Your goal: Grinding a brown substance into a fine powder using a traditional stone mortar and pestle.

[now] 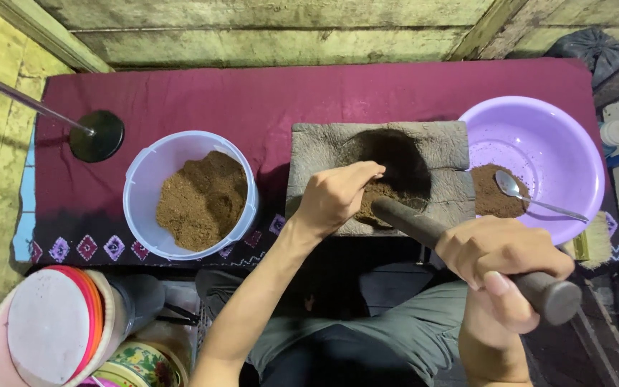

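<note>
Head view, looking down at a low table with a maroon cloth (266,100). Grey stone mortar (438,147) sits at the front edge, right of centre, with brown powder (375,201) in its hollow. Right hand (499,261) is wrapped tight around a dark pestle (424,226), fingers clamped on the shaft; the pestle's far end rests in the powder inside the mortar, its near end sticks out past the front edge. Left hand (334,197) is at the mortar's near rim, fingers curled together and touching the powder; cannot tell if it pinches anything. White bucket (145,179) of brown powder stands at the front edge, left of the mortar. Purple basin (539,136) at the right edge holds some powder and a metal spoon (521,193). Black round stand base (98,136) near the left edge.
</note>
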